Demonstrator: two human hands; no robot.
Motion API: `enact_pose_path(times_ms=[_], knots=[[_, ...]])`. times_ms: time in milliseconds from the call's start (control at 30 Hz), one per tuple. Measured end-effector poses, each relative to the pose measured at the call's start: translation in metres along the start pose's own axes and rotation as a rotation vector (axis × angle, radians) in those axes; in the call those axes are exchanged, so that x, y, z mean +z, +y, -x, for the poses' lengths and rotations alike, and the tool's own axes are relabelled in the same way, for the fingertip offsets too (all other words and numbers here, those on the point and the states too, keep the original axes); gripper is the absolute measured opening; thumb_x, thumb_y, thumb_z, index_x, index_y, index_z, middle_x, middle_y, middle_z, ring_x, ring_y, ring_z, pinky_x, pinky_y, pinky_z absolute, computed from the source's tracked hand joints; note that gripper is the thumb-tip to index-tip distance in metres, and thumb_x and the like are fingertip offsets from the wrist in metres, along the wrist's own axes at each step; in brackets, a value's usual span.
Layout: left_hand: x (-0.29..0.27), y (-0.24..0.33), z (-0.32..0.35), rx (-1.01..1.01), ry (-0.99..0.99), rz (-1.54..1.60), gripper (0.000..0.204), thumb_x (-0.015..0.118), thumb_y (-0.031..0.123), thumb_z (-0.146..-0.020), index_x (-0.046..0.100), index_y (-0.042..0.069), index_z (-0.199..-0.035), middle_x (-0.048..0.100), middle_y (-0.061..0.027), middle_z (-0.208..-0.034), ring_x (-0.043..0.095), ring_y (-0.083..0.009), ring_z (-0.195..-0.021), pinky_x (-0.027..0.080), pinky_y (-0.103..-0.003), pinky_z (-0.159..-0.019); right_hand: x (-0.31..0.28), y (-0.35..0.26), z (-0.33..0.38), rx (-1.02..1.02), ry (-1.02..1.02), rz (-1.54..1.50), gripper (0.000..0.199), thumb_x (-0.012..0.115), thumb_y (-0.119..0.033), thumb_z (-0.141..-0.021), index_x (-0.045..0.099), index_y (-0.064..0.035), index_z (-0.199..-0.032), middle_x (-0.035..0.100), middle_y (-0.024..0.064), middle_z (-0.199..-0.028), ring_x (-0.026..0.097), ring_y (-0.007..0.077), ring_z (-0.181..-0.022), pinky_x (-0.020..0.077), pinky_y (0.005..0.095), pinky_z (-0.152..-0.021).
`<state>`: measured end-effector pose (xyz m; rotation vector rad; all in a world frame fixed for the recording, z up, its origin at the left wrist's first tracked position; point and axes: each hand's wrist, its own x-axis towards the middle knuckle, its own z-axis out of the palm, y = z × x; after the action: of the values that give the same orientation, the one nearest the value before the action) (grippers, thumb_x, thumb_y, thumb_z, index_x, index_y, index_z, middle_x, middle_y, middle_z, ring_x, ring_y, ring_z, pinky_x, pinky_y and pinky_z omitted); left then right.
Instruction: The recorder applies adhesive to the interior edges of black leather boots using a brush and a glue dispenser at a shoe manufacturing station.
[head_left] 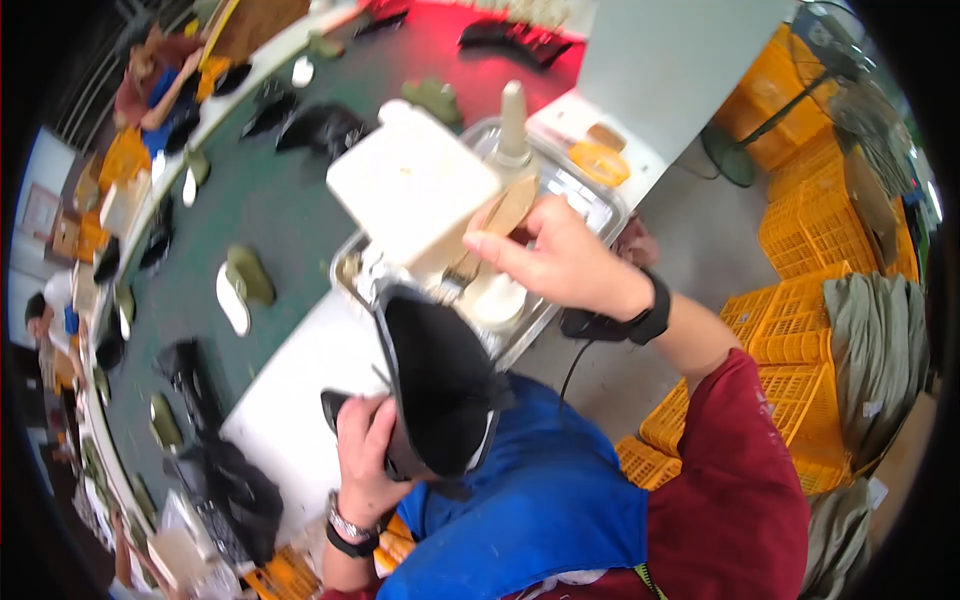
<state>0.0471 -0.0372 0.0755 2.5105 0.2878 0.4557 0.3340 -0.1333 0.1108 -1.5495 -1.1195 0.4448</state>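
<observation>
My left hand (365, 455) grips a black shoe upper (430, 375) by its lower side, its wide opening tilted up toward me. In my right hand (565, 255) is a flat wooden-handled brush (512, 203), pinched between thumb and fingers. Its bristles point down beside a round white cup (495, 300) that holds something whitish. The cup stands in a metal tray (590, 190), along with a large white plastic container (410, 180) and a pale bottle with a tall nozzle (513, 130).
A green conveyor belt (215, 300) curves past on the left, carrying black uppers (320, 130) and green-and-white shoe pieces (240, 285). Yellow crates (800, 380) are stacked at the right, some draped with greenish cloth (875, 340). Another person (155, 85) sits across the belt.
</observation>
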Motion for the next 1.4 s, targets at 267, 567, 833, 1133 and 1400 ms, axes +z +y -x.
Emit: enact_pose_path(times_ms=[267,567,833,1133,1400], knots=[[0.006,0.004,0.015,-0.051,0.06,-0.033,0.087,0.086,0.019,-0.051,0.044,0.0,-0.124,0.053,-0.0198,-0.101,0.05,-0.0387,-0.093,0.039,-0.044,-0.085,-0.011,0.004,0.015,0.134,0.021,-0.503,0.024,0.062,-0.027,-0.088,0.059,-0.0028,-0.083,0.056,-0.0004,-0.065,0.051,0.0052,-0.053,0.0413,0.0207,-0.048],[-0.002,0.014,0.008,-0.144,0.125,-0.058,0.077,0.084,0.017,-0.059,0.046,-0.001,-0.123,0.054,-0.0218,-0.107,0.052,-0.0387,-0.096,0.04,-0.046,-0.085,-0.012,0.0,0.018,0.286,0.079,-0.518,0.026,0.057,-0.028,-0.091,0.062,-0.0029,-0.092,0.064,0.002,-0.077,0.059,0.0064,-0.064,0.0485,0.0201,-0.054],[0.005,-0.001,-0.004,0.008,0.25,-0.135,0.086,0.078,0.01,-0.049,0.042,0.0,-0.127,0.053,-0.0183,-0.107,0.052,-0.0363,-0.093,0.04,-0.044,-0.082,0.002,-0.023,0.018,0.16,-0.04,-0.378,0.017,0.057,-0.018,-0.091,0.059,-0.001,-0.087,0.056,0.0003,-0.067,0.052,0.0041,-0.057,0.0406,0.0181,-0.049],[0.001,-0.001,0.004,0.066,0.179,-0.004,0.084,0.08,0.015,-0.056,0.04,0.003,-0.129,0.055,-0.0174,-0.109,0.053,-0.0348,-0.093,0.04,-0.043,-0.081,0.019,-0.011,0.01,-0.03,-0.058,-0.095,0.016,0.06,-0.016,-0.088,0.06,0.0002,-0.086,0.058,0.0007,-0.07,0.054,0.006,-0.061,0.0432,0.0214,-0.055],[-0.001,-0.001,0.003,0.101,0.134,0.012,0.081,0.078,0.013,-0.054,0.043,-0.001,-0.126,0.053,-0.0166,-0.104,0.051,-0.0363,-0.092,0.041,-0.042,-0.081,0.035,-0.002,-0.006,-0.355,0.084,0.011,0.019,0.065,-0.016,-0.081,0.064,0.0023,-0.084,0.06,0.0099,-0.061,0.054,0.0151,-0.049,0.0415,0.0285,-0.048]])
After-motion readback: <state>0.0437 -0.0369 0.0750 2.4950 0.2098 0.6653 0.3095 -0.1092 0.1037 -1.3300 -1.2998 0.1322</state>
